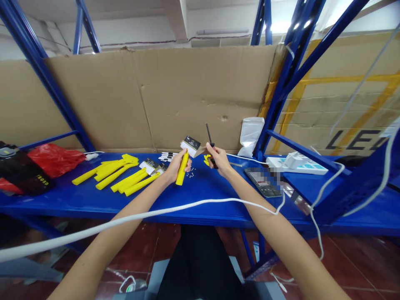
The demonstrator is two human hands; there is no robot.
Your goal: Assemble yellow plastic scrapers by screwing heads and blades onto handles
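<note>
My left hand (175,168) is closed around the yellow handle (181,171) of a scraper, whose flat metal blade carries a black-and-white label card (191,145). In my right hand (220,161) is a screwdriver (208,132), its dark shaft pointing up beside the blade; the fingers cover most of its handle. Left of my hands lie labelled yellow scrapers (128,181) and several loose yellow handles (103,171). Small yellow pieces (206,160) sit behind my right hand, and tiny bits (192,171) are scattered between the hands. Black-and-white cards (167,156) lie behind my left hand.
A white cable (200,202) crosses in front of both forearms. Right of my right arm are a phone (264,183) and a white power strip (308,166). A red plastic bag (56,157) and black bag (23,171) lie left. Cardboard (200,96) and blue posts (278,96) bound the blue shelf.
</note>
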